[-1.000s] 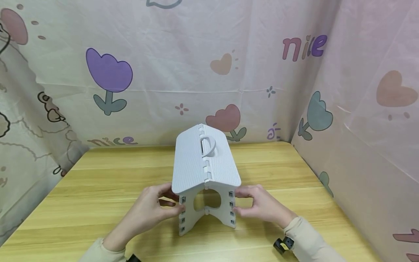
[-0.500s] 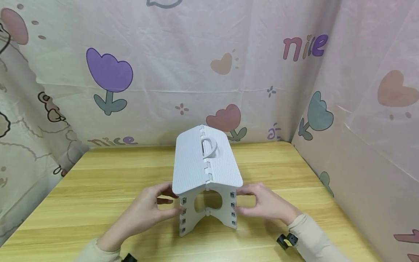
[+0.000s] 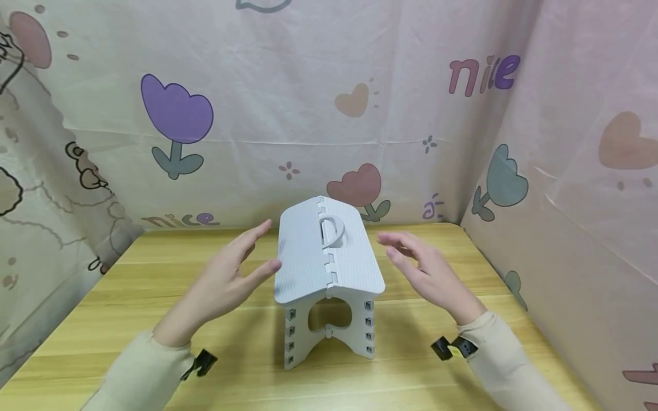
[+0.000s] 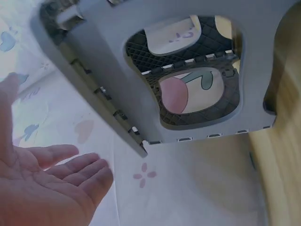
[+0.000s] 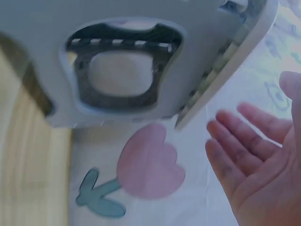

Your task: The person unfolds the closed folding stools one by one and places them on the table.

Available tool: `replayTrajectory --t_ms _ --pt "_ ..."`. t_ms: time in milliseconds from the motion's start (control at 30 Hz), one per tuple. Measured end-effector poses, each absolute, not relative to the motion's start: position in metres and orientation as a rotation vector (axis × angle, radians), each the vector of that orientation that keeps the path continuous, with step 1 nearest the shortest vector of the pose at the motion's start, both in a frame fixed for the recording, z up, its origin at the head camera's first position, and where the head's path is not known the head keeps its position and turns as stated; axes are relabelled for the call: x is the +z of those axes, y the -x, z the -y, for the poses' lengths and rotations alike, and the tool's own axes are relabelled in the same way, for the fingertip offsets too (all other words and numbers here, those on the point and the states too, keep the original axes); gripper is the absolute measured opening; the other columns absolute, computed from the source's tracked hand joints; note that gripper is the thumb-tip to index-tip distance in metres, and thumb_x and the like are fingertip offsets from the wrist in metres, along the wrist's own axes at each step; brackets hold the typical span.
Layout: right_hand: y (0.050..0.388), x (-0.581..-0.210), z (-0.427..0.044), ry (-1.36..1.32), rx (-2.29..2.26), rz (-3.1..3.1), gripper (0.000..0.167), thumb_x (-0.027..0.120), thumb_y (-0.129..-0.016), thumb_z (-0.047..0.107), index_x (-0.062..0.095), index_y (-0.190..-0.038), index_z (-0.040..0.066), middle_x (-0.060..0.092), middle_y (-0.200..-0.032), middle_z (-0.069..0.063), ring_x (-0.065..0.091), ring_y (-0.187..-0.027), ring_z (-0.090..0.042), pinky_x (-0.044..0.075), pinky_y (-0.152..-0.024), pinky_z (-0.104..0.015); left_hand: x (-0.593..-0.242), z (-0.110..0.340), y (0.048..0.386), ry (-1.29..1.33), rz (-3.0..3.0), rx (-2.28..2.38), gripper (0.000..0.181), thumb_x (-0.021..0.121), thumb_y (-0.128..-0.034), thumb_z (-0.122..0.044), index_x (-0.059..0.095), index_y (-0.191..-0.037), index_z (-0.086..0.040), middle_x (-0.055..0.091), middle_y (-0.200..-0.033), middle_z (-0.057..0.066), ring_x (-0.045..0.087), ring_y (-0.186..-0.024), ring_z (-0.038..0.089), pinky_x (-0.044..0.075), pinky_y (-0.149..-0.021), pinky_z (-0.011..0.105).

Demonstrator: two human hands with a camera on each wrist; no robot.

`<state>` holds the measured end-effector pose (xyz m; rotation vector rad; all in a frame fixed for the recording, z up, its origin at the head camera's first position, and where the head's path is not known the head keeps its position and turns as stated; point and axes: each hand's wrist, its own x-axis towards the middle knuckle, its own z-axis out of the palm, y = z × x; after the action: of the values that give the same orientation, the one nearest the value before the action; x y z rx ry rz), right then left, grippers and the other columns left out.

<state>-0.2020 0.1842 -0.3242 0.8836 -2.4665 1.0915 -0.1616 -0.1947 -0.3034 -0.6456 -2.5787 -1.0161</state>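
A light grey folding step stool (image 3: 303, 251) stands on the table, its hinged top bent into a roof-like ridge with a loop handle (image 3: 337, 233) on it. Its side panels with cut-out openings show in the left wrist view, where the stool's side (image 4: 141, 84) fills the upper part. My left hand (image 3: 226, 279) hovers left of the top, fingers extended, thumb close to the edge; contact cannot be told. My right hand (image 3: 429, 274) is held to the right, apart from the stool, its fingers relaxed. In the right wrist view its palm (image 5: 268, 174) faces the stool's panel (image 5: 47, 70).
The wooden table (image 3: 216, 325) carries the stool near its middle. A patterned cloth (image 3: 277, 97) with flowers and hearts hangs behind the table and along both sides. Small black devices sit on the left wrist (image 3: 205, 361) and right wrist (image 3: 454, 347).
Both hands have released the stool's lower side panels and risen to the height of its top, the right one moving outward. The stool now stands with its top still bent.
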Motion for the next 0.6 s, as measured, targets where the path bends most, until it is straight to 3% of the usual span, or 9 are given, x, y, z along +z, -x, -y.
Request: replayTrajectory --t_ms 100,233,400,600 --pt "0.206 -0.314 -0.167 -0.898 1.068 2.463 0.044 0.056 -0.113 0.032 0.058 -0.154 0.016 0.062 -0.155 -0.003 0.06 -0.142 -0.029 0.051 -0.118 -0.055 -0.302 0.183 0.177 0.657 2.612 -0.928 0.083 0.068 -0.1035 -0.05 0.033 -0.169 -0.013 0.034 -0.176 0.008 0.035 -0.162 0.036 0.031 -0.13 0.064" --pt "0.212 -0.305 -0.143 -0.945 0.99 2.55 0.062 0.054 -0.111 0.044 0.043 -0.165 0.016 0.043 -0.171 -0.004 0.042 -0.158 -0.03 0.037 -0.128 -0.06 -0.301 0.171 0.194 0.687 2.654 -0.897 0.097 0.069 -0.098 -0.061 0.028 -0.171 -0.012 0.025 -0.179 0.002 0.026 -0.166 0.03 0.026 -0.134 0.058" --pt "0.218 -0.298 -0.125 -0.987 0.89 2.718 0.084 0.051 -0.108 0.061 0.022 -0.172 0.014 0.015 -0.182 -0.005 0.016 -0.169 -0.024 0.021 -0.136 -0.054 -0.301 0.162 0.207 0.743 2.694 -0.878 0.109 0.072 -0.0927 -0.066 0.022 -0.172 -0.01 0.02 -0.18 0.006 0.025 -0.166 0.032 0.028 -0.134 0.056" --pt "0.225 -0.298 -0.122 -1.03 0.835 2.774 0.096 0.05 -0.105 0.068 0.012 -0.173 0.012 0.005 -0.183 -0.005 0.007 -0.169 -0.021 0.017 -0.138 -0.051 -0.302 0.158 0.212 0.798 2.744 -0.843 0.112 0.07 -0.091 -0.07 0.021 -0.172 -0.011 0.015 -0.181 0.009 0.022 -0.166 0.035 0.028 -0.133 0.059"
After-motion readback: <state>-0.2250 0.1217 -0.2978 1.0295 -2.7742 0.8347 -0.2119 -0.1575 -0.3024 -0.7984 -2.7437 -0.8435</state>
